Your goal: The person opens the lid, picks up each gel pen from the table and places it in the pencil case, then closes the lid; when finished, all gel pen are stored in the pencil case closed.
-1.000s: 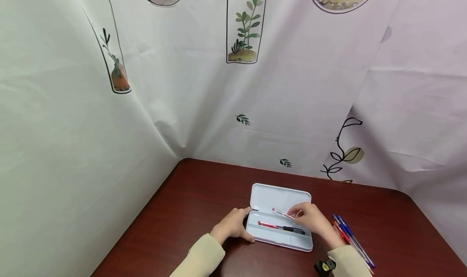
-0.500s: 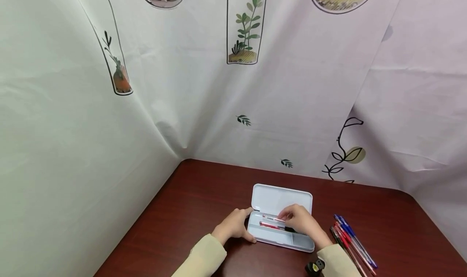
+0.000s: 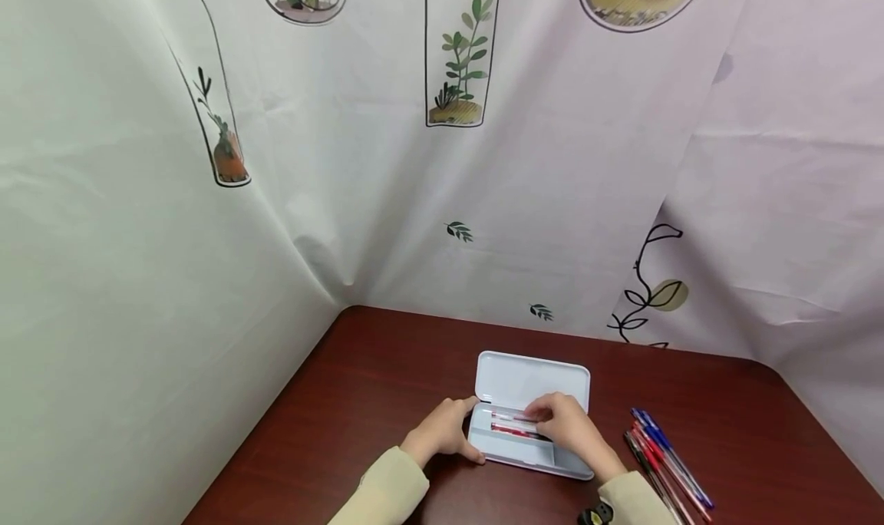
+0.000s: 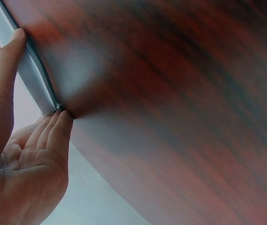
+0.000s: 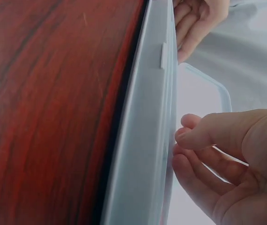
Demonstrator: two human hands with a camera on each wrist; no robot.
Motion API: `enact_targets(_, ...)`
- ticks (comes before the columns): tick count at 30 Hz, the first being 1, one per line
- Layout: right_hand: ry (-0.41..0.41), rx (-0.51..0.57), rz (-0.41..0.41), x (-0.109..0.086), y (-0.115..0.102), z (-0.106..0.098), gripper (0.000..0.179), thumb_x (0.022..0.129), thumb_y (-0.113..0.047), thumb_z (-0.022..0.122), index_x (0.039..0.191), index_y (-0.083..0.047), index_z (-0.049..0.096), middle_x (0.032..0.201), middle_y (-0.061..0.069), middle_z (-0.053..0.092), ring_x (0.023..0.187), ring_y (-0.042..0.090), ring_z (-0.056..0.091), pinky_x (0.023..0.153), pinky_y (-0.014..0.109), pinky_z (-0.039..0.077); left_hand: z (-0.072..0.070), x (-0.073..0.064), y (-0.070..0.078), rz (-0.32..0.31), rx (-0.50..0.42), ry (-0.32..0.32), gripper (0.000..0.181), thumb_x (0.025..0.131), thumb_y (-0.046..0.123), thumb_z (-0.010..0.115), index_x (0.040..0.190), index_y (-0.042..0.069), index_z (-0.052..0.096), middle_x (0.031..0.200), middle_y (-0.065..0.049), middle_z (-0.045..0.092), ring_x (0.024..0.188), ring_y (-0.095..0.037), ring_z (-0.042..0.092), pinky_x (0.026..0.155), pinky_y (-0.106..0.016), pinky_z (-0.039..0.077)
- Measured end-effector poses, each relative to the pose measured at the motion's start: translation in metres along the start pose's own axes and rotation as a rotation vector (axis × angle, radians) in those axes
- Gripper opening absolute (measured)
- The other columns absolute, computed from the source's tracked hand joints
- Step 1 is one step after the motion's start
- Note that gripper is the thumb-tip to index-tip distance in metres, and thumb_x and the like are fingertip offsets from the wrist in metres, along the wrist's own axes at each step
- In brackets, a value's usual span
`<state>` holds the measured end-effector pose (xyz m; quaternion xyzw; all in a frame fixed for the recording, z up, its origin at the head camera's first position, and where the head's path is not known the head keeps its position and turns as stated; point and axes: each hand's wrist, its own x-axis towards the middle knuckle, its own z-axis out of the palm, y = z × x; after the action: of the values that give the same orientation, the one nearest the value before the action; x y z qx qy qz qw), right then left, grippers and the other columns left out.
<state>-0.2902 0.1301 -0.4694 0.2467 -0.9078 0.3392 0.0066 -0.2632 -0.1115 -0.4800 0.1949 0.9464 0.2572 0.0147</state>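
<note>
A pale pencil case (image 3: pixel 518 456) lies with its lid (image 3: pixel 532 378) swung back on the table. My left hand (image 3: pixel 442 427) grips the case's left end, thumb at the front and fingers at the back; the left wrist view shows both touching its edge. Inside the back compartment, my right hand (image 3: pixel 562 424) pinches the right end of a clear pen with red tips (image 3: pixel 507 416). Below that pen lies a second pen, red and black (image 3: pixel 511 430), its right part hidden by the hand. In the right wrist view the rim hides what the curled fingers (image 5: pixel 203 136) touch.
Several blue, red and dark pens (image 3: pixel 666 463) lie side by side right of the case, near the right sleeve. A small black object (image 3: pixel 595 514) sits by the right wrist. A printed white curtain (image 3: pixel 539 203) hangs behind the brown table (image 3: pixel 387 356).
My right hand has moved left and lowered the clear pen, which now lies nearly parallel to the red and black one. My left hand stays on the case's end.
</note>
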Motion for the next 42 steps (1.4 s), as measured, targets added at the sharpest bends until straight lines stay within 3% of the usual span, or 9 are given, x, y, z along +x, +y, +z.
enact_targets(11, 0.068, 0.015, 0.031, -0.011, 0.004, -0.020, 0.019, 0.076, 0.005, 0.073, 0.092, -0.004, 0.075, 0.089, 0.005, 0.072, 0.079, 0.015, 0.063, 0.069, 0.027, 0.054, 0.001, 0.001, -0.001, -0.017, 0.005, -0.003, 0.090, 0.053, 0.033, 0.097, 0.130, 0.007, 0.059, 0.115, -0.007, 0.069, 0.103, -0.022, 0.060, 0.091, -0.033, 0.050)
enact_targets(20, 0.117, -0.010, 0.179, -0.029, 0.015, -0.042, 0.021, 0.076, 0.002, 0.075, 0.095, -0.007, 0.077, 0.091, 0.004, 0.073, 0.081, 0.015, 0.064, 0.072, 0.031, 0.056, 0.005, 0.004, -0.002, -0.007, -0.014, -0.007, 0.090, 0.053, 0.033, 0.097, 0.131, 0.007, 0.059, 0.115, -0.008, 0.069, 0.103, -0.022, 0.060, 0.092, -0.035, 0.050)
enact_targets(28, 0.155, -0.035, 0.223, -0.047, 0.029, -0.065, 0.021, 0.076, 0.001, 0.075, 0.095, -0.007, 0.076, 0.089, 0.002, 0.072, 0.080, 0.013, 0.063, 0.067, 0.026, 0.052, 0.004, 0.005, -0.006, 0.027, -0.011, 0.001, 0.087, 0.054, 0.035, 0.096, 0.128, 0.006, 0.060, 0.111, -0.008, 0.070, 0.099, -0.022, 0.062, 0.089, -0.035, 0.052)
enact_targets(35, 0.172, -0.049, 0.265, -0.060, 0.045, -0.083, 0.021, 0.078, 0.000, 0.073, 0.097, -0.006, 0.076, 0.093, 0.004, 0.073, 0.082, 0.015, 0.065, 0.069, 0.029, 0.053, 0.001, 0.007, -0.002, 0.060, -0.008, 0.016, 0.088, 0.055, 0.034, 0.096, 0.128, 0.002, 0.059, 0.110, -0.012, 0.070, 0.098, -0.024, 0.063, 0.087, -0.037, 0.052)
enact_targets(42, 0.210, -0.033, 0.305, -0.075, 0.061, -0.090, 0.021, 0.076, 0.001, 0.074, 0.096, -0.005, 0.076, 0.091, 0.006, 0.074, 0.078, 0.013, 0.064, 0.067, 0.026, 0.052, 0.006, -0.003, -0.003, 0.097, -0.033, 0.034, 0.088, 0.054, 0.033, 0.096, 0.127, -0.001, 0.060, 0.110, -0.013, 0.071, 0.097, -0.022, 0.066, 0.086, -0.036, 0.054)
